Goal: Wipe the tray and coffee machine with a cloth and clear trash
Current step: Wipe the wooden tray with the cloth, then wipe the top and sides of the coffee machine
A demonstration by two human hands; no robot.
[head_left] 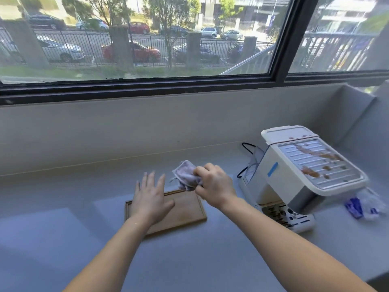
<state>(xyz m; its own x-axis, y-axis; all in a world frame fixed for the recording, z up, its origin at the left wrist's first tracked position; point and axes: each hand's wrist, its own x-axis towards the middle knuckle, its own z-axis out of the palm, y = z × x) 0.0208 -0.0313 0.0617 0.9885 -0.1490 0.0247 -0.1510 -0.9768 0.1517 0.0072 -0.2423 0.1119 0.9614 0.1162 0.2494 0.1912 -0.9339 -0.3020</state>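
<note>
A wooden tray [185,213] lies flat on the grey counter in front of me. My left hand [150,198] rests palm down on the tray's left half, fingers spread. My right hand [214,185] grips a crumpled pale purple cloth [185,174] just above the tray's far right corner. To the right stands a white coffee machine [294,178]; brown stains streak its ribbed metal top [320,163]. A crumpled blue and white plastic wrapper [362,205] lies on the counter beside the machine's right side.
The grey counter [63,228] runs along a low wall under a wide window. A black cord [248,148] loops behind the machine. The counter's right end meets a slanted side wall [357,114].
</note>
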